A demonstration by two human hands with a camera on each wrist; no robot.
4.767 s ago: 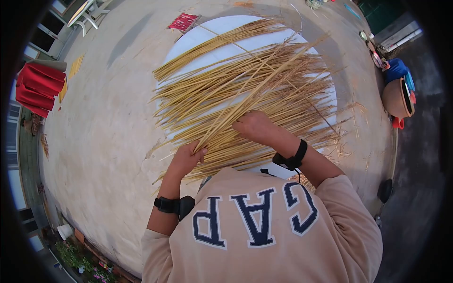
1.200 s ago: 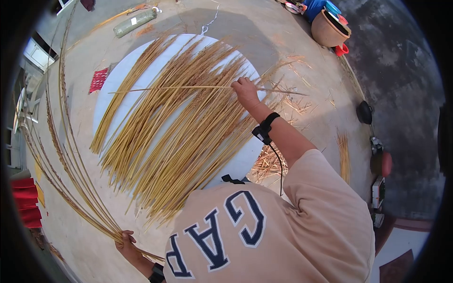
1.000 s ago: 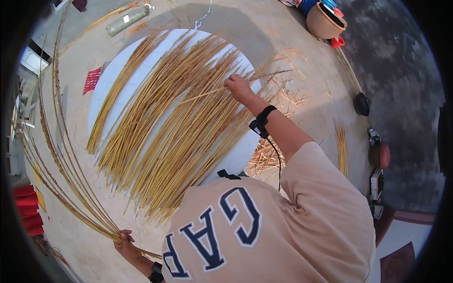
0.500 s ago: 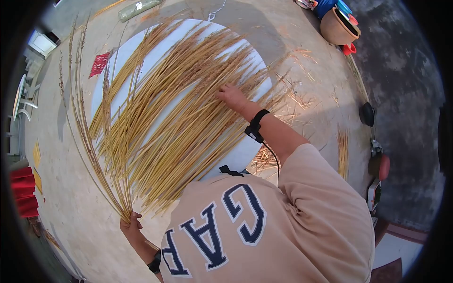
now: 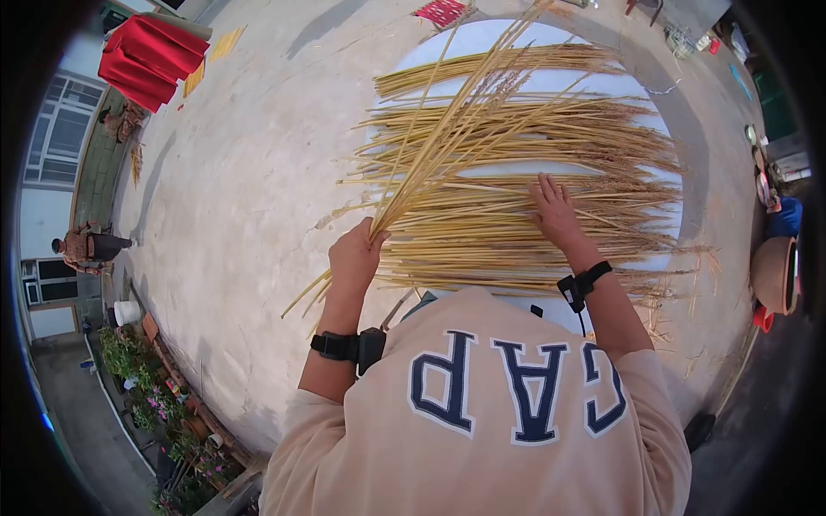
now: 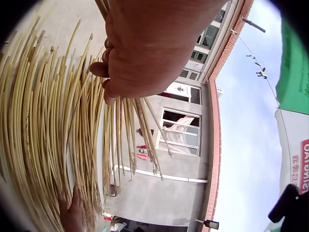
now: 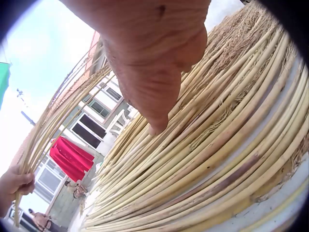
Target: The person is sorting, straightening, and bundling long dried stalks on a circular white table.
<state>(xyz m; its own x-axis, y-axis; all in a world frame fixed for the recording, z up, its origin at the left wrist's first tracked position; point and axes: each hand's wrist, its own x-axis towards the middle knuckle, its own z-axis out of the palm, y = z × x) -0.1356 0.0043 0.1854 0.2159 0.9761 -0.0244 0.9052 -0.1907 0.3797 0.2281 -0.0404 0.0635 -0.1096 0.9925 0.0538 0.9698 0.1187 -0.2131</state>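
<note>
The left hand [image 5: 355,258] is closed around the butt ends of a bundle of stalks [image 5: 447,129], at the near edge of the round white sheet [image 5: 568,39]. The bundle rises off the sheet and fans out across it toward its far edge. The right hand [image 5: 555,211] lies open over the sheet's middle, palm down and fingers spread, pressing on the laid stalks [image 5: 482,249], which cover most of the sheet in side-by-side rows. A red cloth [image 5: 146,52] lies well beyond the sheet's far left, and a clay pot [image 5: 774,275] stands off its right edge.
</note>
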